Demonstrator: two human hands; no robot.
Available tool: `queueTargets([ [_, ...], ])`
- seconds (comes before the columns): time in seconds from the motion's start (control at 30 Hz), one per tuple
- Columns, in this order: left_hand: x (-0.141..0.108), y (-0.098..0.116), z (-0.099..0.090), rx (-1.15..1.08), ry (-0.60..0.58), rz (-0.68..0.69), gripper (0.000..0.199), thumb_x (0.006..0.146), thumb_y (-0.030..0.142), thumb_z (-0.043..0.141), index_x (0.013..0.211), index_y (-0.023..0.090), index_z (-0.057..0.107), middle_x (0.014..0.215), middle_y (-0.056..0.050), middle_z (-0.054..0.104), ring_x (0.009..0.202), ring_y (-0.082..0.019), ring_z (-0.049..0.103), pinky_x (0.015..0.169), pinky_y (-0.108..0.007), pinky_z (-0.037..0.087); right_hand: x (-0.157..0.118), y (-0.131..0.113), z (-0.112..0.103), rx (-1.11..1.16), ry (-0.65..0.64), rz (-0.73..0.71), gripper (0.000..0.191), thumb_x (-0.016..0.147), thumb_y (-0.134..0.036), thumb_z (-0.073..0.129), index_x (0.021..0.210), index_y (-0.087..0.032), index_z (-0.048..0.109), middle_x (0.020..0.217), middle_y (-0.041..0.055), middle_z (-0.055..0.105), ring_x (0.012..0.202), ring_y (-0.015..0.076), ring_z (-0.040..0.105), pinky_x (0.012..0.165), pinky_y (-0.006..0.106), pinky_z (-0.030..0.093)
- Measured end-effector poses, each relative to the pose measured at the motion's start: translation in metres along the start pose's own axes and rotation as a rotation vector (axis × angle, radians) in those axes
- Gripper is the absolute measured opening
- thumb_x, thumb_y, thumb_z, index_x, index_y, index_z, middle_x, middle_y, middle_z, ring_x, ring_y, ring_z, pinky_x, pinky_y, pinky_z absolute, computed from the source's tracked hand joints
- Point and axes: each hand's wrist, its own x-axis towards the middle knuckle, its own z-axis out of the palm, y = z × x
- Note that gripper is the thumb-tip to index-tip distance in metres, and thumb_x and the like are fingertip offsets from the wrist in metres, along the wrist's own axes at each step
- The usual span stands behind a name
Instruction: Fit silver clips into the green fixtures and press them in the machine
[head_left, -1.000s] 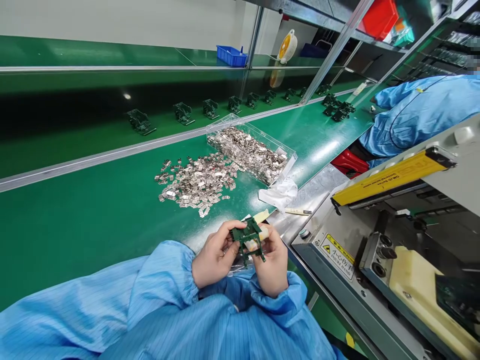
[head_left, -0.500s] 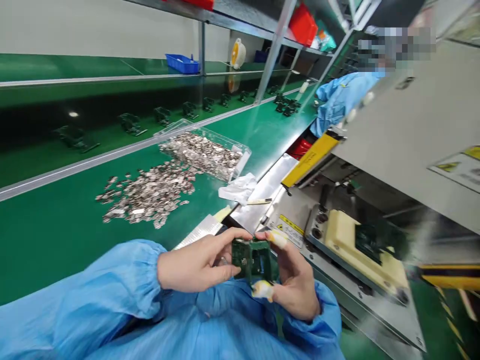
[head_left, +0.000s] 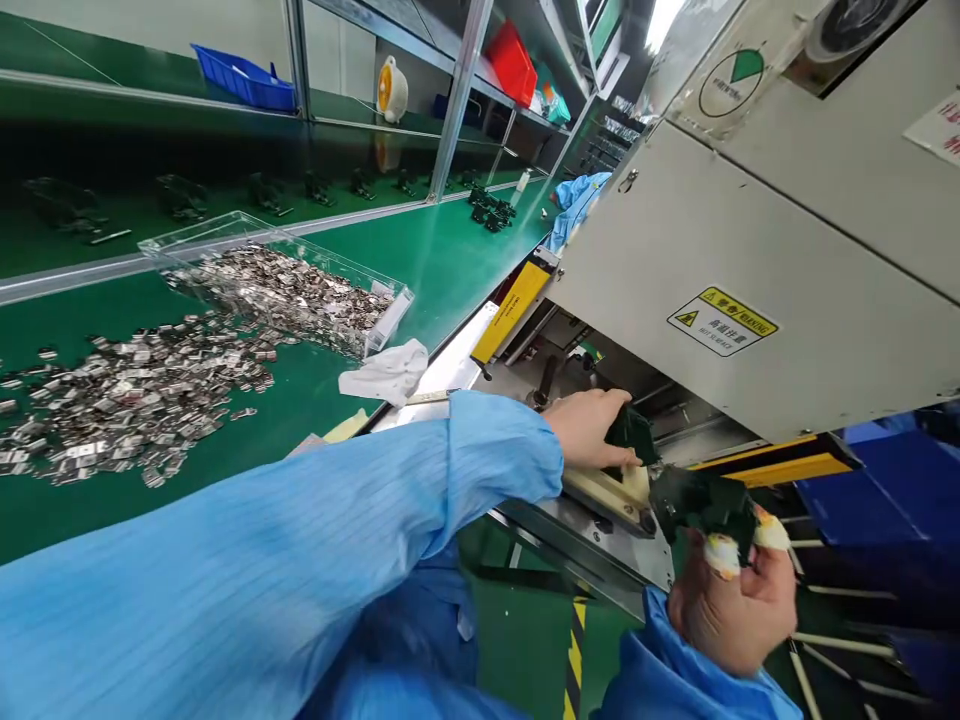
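Note:
My left hand point(head_left: 589, 428) reaches across into the machine, thumb and fingers around a dark green plastic part point(head_left: 636, 436) at the cream-coloured fixture point(head_left: 604, 492). Whether that part still touches the fixture I cannot tell. To the right, outside the fixture, my right hand point(head_left: 739, 600) holds another dark green moulded plastic part point(head_left: 701, 503), slightly blurred. White and yellow coverings wrap the right thumb and a fingertip. Both arms wear blue sleeves.
The grey machine housing point(head_left: 810, 270) with a warning label overhangs my hands, flanked by yellow bars point(head_left: 511, 312). Small metal pieces point(head_left: 135, 390) lie heaped beside a clear tray point(head_left: 390, 320) and a white cloth point(head_left: 386, 372). A co-worker's blue sleeve point(head_left: 576, 208) shows beyond.
My hands have parted from the one green part they both held. The left moved right to the part at the fixture; the right carried its part rightward. The view has turned right.

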Motion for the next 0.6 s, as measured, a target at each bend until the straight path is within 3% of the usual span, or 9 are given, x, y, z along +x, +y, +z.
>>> queueTargets([
  [0.07,-0.001,0.001,-0.004,-0.112,0.069,-0.079,0.086,0.072,0.043,0.077,0.141,0.008,0.039,0.129,-0.020,0.059,0.118,-0.033,0.058,0.100,-0.044,0.048,0.009,0.003,0.001,-0.015,-0.082,-0.020,0.064,0.073,-0.035,0.077,0.131,-0.021,0.057,0.129,0.0084,0.061,0.124,0.0339,0.054,0.112,0.060,0.031],
  [0.13,-0.021,0.002,-0.016,-0.242,0.180,-0.140,0.090,0.068,0.040,0.080,0.141,0.009,0.040,0.124,-0.018,0.062,0.112,-0.031,0.061,0.097,-0.042,0.050,0.021,0.006,0.007,-0.058,-0.174,-0.042,0.071,0.071,-0.037,0.078,0.135,-0.021,0.053,0.132,0.0115,0.059,0.125,0.0352,0.053,0.110,0.058,0.036],
  [0.2,-0.057,0.001,-0.030,-0.344,0.227,-0.188,0.080,0.067,0.034,0.081,0.136,0.011,0.047,0.117,-0.015,0.065,0.106,-0.028,0.063,0.093,-0.041,0.052,0.033,0.010,0.016,-0.134,-0.280,-0.068,0.076,0.069,-0.038,0.080,0.137,-0.019,0.050,0.130,0.0137,0.060,0.122,0.0356,0.056,0.105,0.057,0.042],
  [0.3,-0.128,-0.007,-0.045,-0.370,0.116,-0.309,0.055,0.071,0.033,0.077,0.120,0.017,0.060,0.104,-0.008,0.067,0.095,-0.025,0.066,0.086,-0.041,0.056,0.046,0.014,0.031,-0.265,-0.539,-0.103,0.068,0.071,-0.041,0.078,0.131,-0.020,0.055,0.128,0.0120,0.061,0.119,0.0324,0.057,0.104,0.052,0.043],
  [0.4,-0.186,-0.028,-0.041,-0.370,0.133,-0.476,0.057,0.068,0.036,0.080,0.120,0.023,0.059,0.112,-0.008,0.065,0.107,-0.028,0.064,0.096,-0.045,0.054,0.048,0.016,0.042,-0.306,-0.703,-0.138,0.057,0.080,-0.041,0.071,0.131,-0.021,0.056,0.134,0.0099,0.058,0.122,0.0279,0.056,0.107,0.045,0.042],
  [0.47,-0.207,-0.046,-0.031,-0.389,0.196,-0.501,0.056,0.069,0.036,0.079,0.121,0.025,0.059,0.131,-0.010,0.056,0.124,-0.030,0.056,0.107,-0.046,0.047,0.045,0.016,0.040,-0.344,-0.709,-0.192,0.057,0.084,-0.041,0.066,0.135,-0.021,0.052,0.137,0.0101,0.055,0.126,0.0277,0.053,0.110,0.045,0.039],
  [0.53,-0.212,-0.064,-0.022,-0.384,0.256,-0.506,0.057,0.069,0.039,0.079,0.121,0.025,0.059,0.149,-0.012,0.039,0.138,-0.032,0.042,0.113,-0.048,0.039,0.039,0.016,0.028,-0.471,-0.662,-0.268,0.059,0.086,-0.044,0.061,0.139,-0.020,0.049,0.141,0.0114,0.052,0.132,0.0297,0.046,0.112,0.049,0.033],
  [0.6,-0.208,-0.077,-0.018,-0.377,0.250,-0.519,0.065,0.066,0.044,0.081,0.124,0.025,0.058,0.156,-0.013,0.027,0.144,-0.035,0.031,0.116,-0.049,0.033,0.029,0.020,0.003,-0.651,-0.487,-0.297,0.061,0.087,-0.049,0.054,0.139,-0.016,0.048,0.141,0.0153,0.050,0.133,0.0339,0.043,0.112,0.054,0.031],
])
